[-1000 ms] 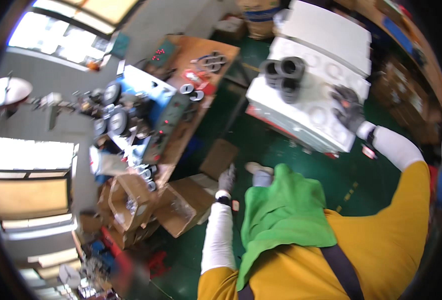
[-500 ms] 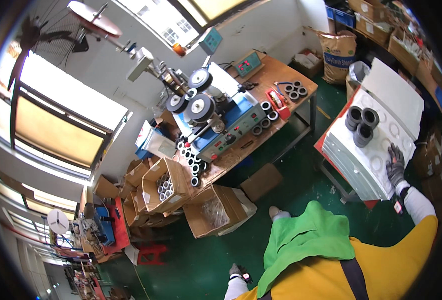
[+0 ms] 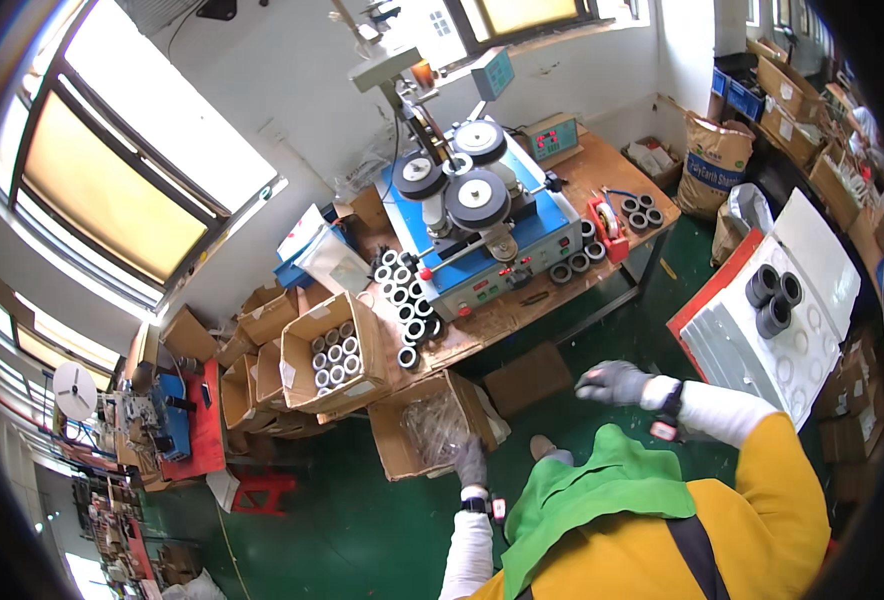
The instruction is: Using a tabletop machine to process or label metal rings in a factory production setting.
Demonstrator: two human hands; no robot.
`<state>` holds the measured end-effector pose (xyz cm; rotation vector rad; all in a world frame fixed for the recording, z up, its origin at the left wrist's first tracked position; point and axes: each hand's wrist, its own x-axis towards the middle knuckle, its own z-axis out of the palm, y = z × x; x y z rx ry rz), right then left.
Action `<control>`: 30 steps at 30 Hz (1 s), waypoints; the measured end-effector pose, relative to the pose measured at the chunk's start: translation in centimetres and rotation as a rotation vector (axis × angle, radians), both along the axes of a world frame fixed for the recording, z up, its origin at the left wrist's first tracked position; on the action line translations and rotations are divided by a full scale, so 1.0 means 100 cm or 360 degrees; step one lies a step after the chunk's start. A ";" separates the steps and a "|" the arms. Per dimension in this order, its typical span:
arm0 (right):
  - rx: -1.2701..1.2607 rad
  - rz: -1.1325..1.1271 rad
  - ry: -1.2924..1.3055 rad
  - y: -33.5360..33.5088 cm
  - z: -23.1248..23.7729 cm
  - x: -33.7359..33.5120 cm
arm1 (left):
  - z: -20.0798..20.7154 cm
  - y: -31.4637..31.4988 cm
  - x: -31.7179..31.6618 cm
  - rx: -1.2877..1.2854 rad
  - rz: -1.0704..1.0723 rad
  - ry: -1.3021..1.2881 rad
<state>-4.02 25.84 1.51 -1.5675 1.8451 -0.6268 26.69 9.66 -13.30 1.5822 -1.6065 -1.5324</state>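
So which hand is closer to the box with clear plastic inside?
Left. The left hand is at the edge of the box; the right hand is farther, to its right.

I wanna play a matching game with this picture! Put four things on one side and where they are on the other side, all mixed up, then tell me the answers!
Things:
1. Left hand
2. Black cylinders
3. Red stool
4. Dark wheels

Places:
A. On the green floor
B. On top of the blue machine
C. Near the open cardboard box with clear plastic inside
D. On the white slab marked with circles

Right pairs: 1-C, 2-D, 3-A, 4-B
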 end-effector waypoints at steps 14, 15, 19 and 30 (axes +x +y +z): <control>0.0227 0.0090 -0.0631 -0.122 -0.008 0.088 | 0.105 -0.047 -0.123 -0.0524 -0.0223 0.0441; 0.0196 0.0036 -0.0678 -0.123 -0.006 0.089 | 0.108 -0.051 -0.123 -0.0520 -0.0235 0.0442; -0.0106 0.0228 -0.0422 -0.128 0.007 0.099 | 0.106 -0.067 -0.124 -0.0571 -0.0408 0.0321; 0.0082 0.0411 -0.0151 -0.163 -0.030 0.066 | -0.006 -0.123 -0.122 0.0251 -0.0862 0.0586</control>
